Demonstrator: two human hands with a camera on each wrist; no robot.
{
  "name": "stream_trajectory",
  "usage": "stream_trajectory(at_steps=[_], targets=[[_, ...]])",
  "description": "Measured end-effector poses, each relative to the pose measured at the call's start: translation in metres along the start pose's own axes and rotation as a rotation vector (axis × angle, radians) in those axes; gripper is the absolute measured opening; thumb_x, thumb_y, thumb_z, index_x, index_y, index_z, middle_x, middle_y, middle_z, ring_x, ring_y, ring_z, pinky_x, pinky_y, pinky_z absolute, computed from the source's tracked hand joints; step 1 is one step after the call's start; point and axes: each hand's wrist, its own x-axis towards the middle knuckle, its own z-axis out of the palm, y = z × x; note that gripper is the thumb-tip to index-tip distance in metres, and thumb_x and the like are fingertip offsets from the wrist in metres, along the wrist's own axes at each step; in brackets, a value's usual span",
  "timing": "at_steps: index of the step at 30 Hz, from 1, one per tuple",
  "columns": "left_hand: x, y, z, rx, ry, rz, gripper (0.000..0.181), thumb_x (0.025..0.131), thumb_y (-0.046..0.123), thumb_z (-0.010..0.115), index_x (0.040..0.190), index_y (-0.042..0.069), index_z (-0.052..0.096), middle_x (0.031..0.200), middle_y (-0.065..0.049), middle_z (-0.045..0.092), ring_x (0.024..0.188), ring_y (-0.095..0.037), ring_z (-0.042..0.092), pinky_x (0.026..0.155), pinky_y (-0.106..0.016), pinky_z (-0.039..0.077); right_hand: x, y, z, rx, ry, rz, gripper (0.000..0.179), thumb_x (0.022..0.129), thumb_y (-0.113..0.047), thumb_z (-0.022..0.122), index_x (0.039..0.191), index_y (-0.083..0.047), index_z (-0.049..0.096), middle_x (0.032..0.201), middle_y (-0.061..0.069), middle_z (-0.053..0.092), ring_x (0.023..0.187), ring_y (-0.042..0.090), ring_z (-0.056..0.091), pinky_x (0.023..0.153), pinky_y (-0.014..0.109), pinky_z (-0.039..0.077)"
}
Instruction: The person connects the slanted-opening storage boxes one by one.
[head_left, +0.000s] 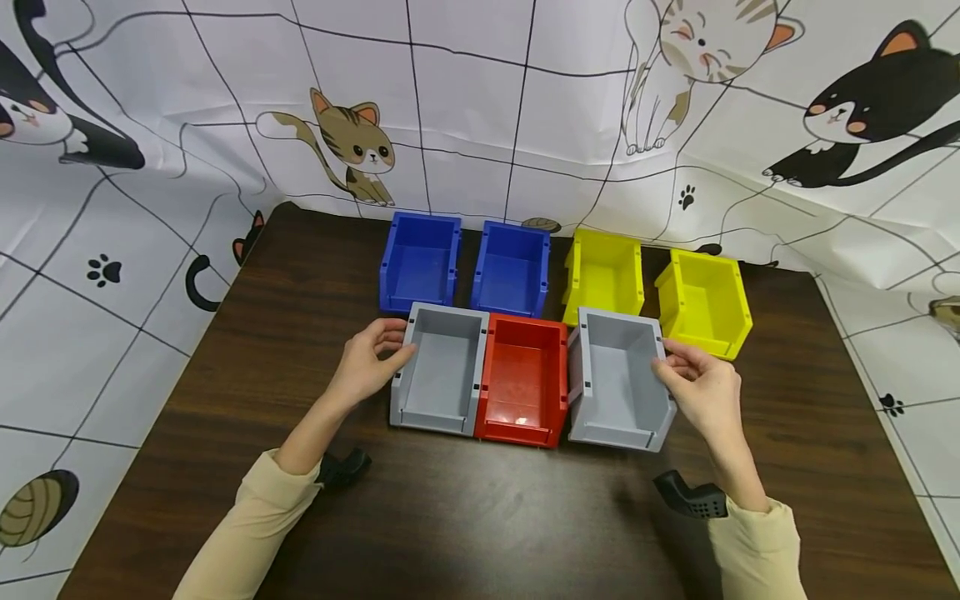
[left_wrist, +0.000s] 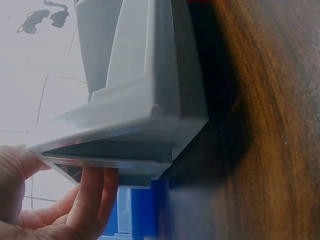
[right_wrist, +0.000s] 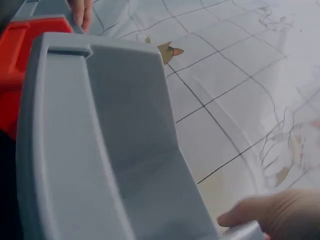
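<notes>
My left grip [head_left: 367,362]: thumb and fingers clamped on left grey bin [head_left: 441,371], outer rim; left blue bin [head_left: 420,271] at that bin's 12. Red bin [head_left: 519,383] at its 3, right blue bin [head_left: 512,271] at red's 12. Right grey bin [head_left: 618,375] at red's 3, left yellow bin [head_left: 604,279] beyond at 1. My right grip [head_left: 701,387]: pinched on right grey rim; right yellow bin [head_left: 701,304] at its 12. Bare bin floors showing.

Smooth, low-gloss plastic on both grey rectangular bins [head_left: 442,367] [head_left: 619,379], glossier on the red rectangular bin [head_left: 519,375]; sheen across the dark-brown wood-grained surface [head_left: 502,517].
</notes>
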Motion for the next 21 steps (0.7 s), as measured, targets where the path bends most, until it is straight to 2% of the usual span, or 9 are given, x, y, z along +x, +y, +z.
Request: stream_trajectory(at_steps=[2,4,6,8,10,13,16,21], targets=[[0.0,0.0,0.0,-0.002,-0.002,0.006,0.037,0.085,0.004,0.066,0.118,-0.009,0.053,0.105,-0.027,0.062,0.095,-0.036,0.062,0.085,-0.044,0.05,-0.003,-0.004,0.002,-0.027,0.057,-0.132,0.03,0.076,-0.001,0.074,0.104,0.008,0.067,0.084,0.021,0.065,0.069,-0.002,0.056,0.061,0.005,0.039],[0.001,0.001,0.0,-0.003,-0.006,0.011,0.037,0.085,0.004,0.066,0.118,-0.01,0.053,0.105,-0.027,0.062,0.094,-0.036,0.062,0.084,-0.044,0.05,-0.005,-0.011,0.005,-0.054,0.06,-0.291,0.034,0.077,-0.002,0.073,0.109,0.007,0.065,0.096,0.022,0.065,0.084,0.015,0.06,0.076,0.015,0.044],[0.001,0.001,0.0,0.0,-0.006,0.013,0.037,0.085,0.003,0.066,0.117,-0.01,0.053,0.105,-0.027,0.062,0.094,-0.037,0.062,0.083,-0.044,0.05,-0.005,-0.02,0.01,-0.069,-0.019,-0.442,0.04,0.081,-0.011,0.072,0.116,0.004,0.062,0.111,0.022,0.062,0.101,0.031,0.056,0.092,0.032,0.042],[0.001,0.001,0.0,0.002,0.0,0.011,0.037,0.085,0.003,0.066,0.117,-0.01,0.053,0.105,-0.027,0.062,0.094,-0.037,0.062,0.082,-0.044,0.051,-0.004,-0.028,0.015,-0.116,-0.153,-0.535,0.047,0.085,-0.025,0.068,0.125,-0.002,0.058,0.126,0.018,0.056,0.118,0.036,0.047,0.099,0.051,0.035],[0.0,0.0,0.0,0.008,0.002,0.008,0.037,0.085,0.003,0.066,0.117,-0.01,0.053,0.105,-0.027,0.062,0.094,-0.037,0.063,0.081,-0.045,0.051,-0.004,-0.033,0.019,-0.174,-0.282,-0.56,0.052,0.088,-0.033,0.064,0.132,-0.008,0.054,0.137,0.014,0.049,0.128,0.034,0.039,0.1,0.062,0.027],[0.001,-0.001,0.0,0.011,-0.003,0.007,0.037,0.086,0.004,0.066,0.117,-0.01,0.053,0.105,-0.027,0.062,0.094,-0.037,0.063,0.081,-0.044,0.051,-0.005,-0.036,0.023,-0.282,-0.395,-0.531,0.056,0.088,-0.035,0.063,0.137,-0.012,0.048,0.145,0.011,0.04,0.135,0.032,0.028,0.099,0.069,0.018],[0.0,-0.001,0.0,0.003,-0.006,0.005,0.036,0.086,0.004,0.066,0.117,-0.009,0.053,0.105,-0.027,0.062,0.094,-0.037,0.063,0.082,-0.043,0.051,-0.005,-0.036,0.025,-0.328,-0.454,-0.499,0.058,0.089,-0.032,0.061,0.141,-0.012,0.043,0.148,0.009,0.035,0.138,0.032,0.022,0.1,0.071,0.012],[-0.001,0.0,-0.001,-0.015,0.003,0.007,0.037,0.085,0.004,0.066,0.117,-0.01,0.053,0.106,-0.028,0.062,0.094,-0.038,0.062,0.083,-0.045,0.051,-0.005,-0.034,0.027,-0.382,-0.485,-0.506,0.06,0.094,-0.038,0.052,0.146,-0.016,0.034,0.151,0.007,0.03,0.14,0.031,0.016,0.101,0.07,0.008]])
